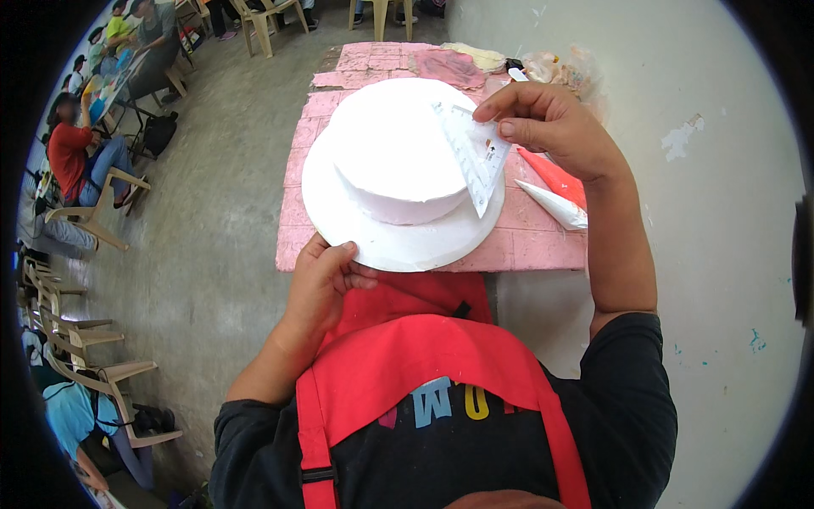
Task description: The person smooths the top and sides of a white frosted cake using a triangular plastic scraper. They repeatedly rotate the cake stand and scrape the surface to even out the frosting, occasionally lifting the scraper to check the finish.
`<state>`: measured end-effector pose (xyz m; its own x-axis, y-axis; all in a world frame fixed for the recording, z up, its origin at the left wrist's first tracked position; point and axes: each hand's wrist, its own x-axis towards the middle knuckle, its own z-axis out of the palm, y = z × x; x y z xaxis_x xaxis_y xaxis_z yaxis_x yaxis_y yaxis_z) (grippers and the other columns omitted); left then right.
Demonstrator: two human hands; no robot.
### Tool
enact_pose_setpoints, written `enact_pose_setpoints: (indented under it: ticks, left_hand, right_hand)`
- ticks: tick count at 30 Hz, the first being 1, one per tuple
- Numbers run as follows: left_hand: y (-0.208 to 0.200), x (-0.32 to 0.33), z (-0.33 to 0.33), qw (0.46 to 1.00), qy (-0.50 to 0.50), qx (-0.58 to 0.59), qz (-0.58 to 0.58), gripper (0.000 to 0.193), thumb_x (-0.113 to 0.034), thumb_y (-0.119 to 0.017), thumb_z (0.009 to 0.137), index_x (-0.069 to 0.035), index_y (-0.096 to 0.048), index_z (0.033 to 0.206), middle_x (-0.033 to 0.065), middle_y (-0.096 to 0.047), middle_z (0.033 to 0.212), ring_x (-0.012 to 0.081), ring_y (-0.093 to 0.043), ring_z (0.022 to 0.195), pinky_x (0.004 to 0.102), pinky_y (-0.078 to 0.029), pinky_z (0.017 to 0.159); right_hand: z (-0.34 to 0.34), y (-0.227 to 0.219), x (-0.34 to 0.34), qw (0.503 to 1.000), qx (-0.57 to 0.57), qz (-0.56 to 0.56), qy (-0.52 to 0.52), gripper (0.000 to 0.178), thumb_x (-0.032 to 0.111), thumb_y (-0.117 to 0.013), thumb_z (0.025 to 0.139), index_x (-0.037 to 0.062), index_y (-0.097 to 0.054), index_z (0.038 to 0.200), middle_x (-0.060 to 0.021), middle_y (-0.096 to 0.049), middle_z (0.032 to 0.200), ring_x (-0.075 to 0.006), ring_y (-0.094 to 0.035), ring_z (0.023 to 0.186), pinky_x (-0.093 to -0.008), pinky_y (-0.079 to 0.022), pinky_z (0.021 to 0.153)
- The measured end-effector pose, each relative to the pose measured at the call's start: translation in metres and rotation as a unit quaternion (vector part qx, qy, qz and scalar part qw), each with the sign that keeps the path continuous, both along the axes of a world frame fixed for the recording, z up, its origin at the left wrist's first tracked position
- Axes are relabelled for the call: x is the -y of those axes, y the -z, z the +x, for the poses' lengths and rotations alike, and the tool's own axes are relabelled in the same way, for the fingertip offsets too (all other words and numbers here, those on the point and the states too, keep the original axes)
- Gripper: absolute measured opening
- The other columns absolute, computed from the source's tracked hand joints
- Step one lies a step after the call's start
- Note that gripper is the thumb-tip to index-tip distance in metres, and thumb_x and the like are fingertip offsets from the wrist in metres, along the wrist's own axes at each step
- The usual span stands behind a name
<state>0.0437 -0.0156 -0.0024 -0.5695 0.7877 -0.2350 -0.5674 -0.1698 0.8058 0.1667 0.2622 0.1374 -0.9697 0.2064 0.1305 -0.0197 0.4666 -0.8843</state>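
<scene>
A round white cake with a smooth top sits on a wider round white board. My left hand grips the near rim of that board, thumb along the edge and the other fingers curled at and below it. Between the thumb and fingers of my right hand is a thin, whitish triangular cake comb. It slants over the right side of the cake, its pointed end toward me and close to the cake's side wall. Whether it touches the icing I cannot tell.
The pink table has a worn, peeling cover. A white piping bag and a red one lie right of the board. Crumpled plastic and a pink cloth are behind. A wall stands close right; people and chairs are left.
</scene>
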Motion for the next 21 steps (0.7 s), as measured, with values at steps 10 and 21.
enact_pose_setpoints:
  ticks: [10,21]
  left_hand:
    - [0.007,0.002,-0.009,1.0,-0.014,-0.017,-0.005,0.037,-0.015,-0.051,0.084,0.002,-0.045,0.116,0.0143,-0.063,0.094,0.02,-0.066,0.073,0.0304,-0.059,0.056]
    - [-0.005,-0.001,-0.019,0.997,-0.07,-0.041,0.003,0.026,-0.019,-0.048,0.09,0.002,-0.05,0.106,0.0106,-0.064,0.087,0.0146,-0.064,0.066,0.0252,-0.056,0.056]
  right_hand:
    - [0.009,0.003,-0.029,0.997,-0.019,-0.018,0.067,0.023,0.011,-0.066,0.08,0.0048,-0.065,0.102,0.0033,-0.064,0.093,-0.0005,-0.044,0.065,-0.016,-0.033,0.053]
    - [-0.005,0.006,-0.007,0.999,0.002,-0.052,-0.008,0.023,0.006,-0.064,0.08,0.0028,-0.064,0.103,0.0009,-0.064,0.093,-0.0037,-0.054,0.079,-0.0177,-0.042,0.065]
